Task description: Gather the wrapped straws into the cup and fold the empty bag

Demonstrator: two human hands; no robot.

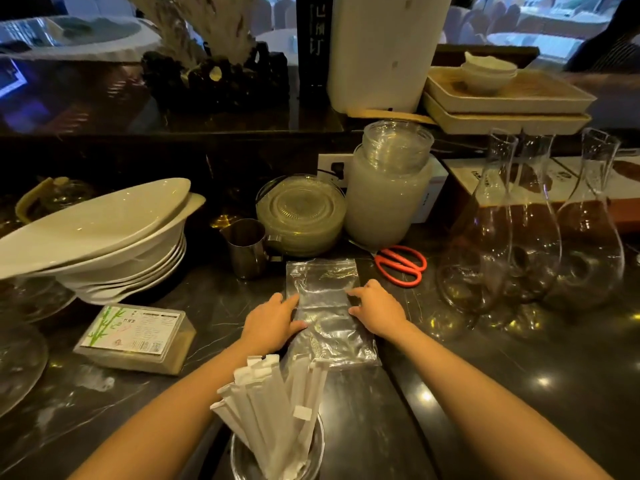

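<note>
Several paper-wrapped straws [273, 407] stand bunched in a metal cup [242, 459] at the near edge of the dark counter. Beyond them a clear empty plastic bag [325, 306] lies flat on the counter. My left hand [273, 323] rests on the bag's left edge with fingers spread. My right hand [375, 308] presses on its right edge, fingertips pointing inward. Neither hand grips the bag; both lie flat on it.
Red-handled scissors [401, 265] lie right of the bag. A small steel jug [246, 247] and stacked glass plates [301, 213] stand behind it. White dishes [104, 237] and a toothpick box [135, 337] are at the left. Glass carafes [530, 230] stand at the right.
</note>
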